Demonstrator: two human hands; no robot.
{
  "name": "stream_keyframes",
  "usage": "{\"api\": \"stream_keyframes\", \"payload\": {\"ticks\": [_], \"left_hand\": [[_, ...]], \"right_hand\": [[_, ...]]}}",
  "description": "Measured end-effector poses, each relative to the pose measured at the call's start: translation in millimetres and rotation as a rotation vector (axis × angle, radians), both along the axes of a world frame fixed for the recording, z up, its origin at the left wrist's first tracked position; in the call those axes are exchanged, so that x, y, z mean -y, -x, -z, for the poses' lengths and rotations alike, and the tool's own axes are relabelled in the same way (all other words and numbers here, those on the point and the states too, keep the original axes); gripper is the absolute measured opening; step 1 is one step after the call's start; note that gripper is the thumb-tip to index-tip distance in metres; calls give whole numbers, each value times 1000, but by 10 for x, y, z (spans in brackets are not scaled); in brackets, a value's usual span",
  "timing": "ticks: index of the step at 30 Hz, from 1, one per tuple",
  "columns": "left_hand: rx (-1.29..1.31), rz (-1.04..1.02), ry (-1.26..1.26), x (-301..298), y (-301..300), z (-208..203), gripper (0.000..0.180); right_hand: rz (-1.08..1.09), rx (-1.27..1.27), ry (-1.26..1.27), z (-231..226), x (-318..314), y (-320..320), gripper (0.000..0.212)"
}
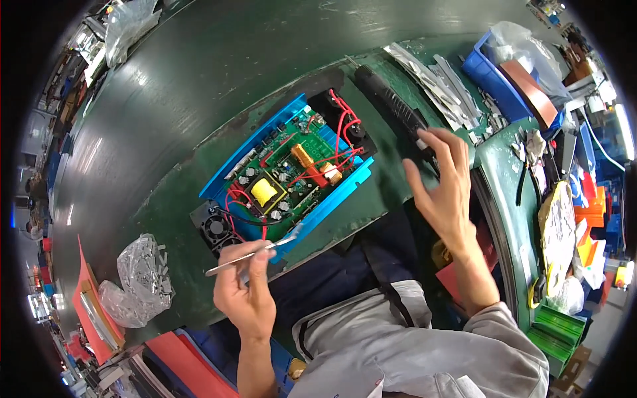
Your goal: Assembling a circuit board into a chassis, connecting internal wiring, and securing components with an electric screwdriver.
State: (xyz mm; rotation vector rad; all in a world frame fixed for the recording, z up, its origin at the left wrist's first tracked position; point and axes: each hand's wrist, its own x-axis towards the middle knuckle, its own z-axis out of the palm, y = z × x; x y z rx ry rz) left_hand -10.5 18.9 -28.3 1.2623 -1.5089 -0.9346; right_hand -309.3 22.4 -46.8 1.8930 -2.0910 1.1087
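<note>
- left hand (247, 292) — fingers pinching metal tweezers (252, 255), tips just beside the blue-cased circuit board (292, 174)
- right hand (443, 192) — fingers spread, fingertips touching the black electric screwdriver (391, 106)

The blue case (229, 174) holds a green circuit board (284, 178) with a yellow transformer (264, 192) and red wires (342, 126). Beside the case lie a black fan (216, 229) and a black screwdriver (391, 109) on the dark green mat (199, 86).

left hand (247, 295) pinches tweezers (255, 253) at 6 o'clock of circuit board (286, 174) | right hand (443, 189) touches black screwdriver (391, 106) at 2 o'clock | blue case (332, 199) on green surface (199, 79)
</note>
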Motion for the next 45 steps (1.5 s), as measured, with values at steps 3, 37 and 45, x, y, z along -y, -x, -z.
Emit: {"api": "stream_keyframes", "payload": {"ticks": [3, 37, 45], "left_hand": [[101, -27, 93, 24, -75, 126, 8], [554, -72, 288, 211, 10, 348, 18], [558, -79, 277, 223, 16, 339, 19]], "right_hand": [[82, -173, -100, 119, 59, 91, 51], [-412, 887, -578, 859, -1553, -773, 76], [-427, 866, -582, 859, -1501, -771, 78]]}}
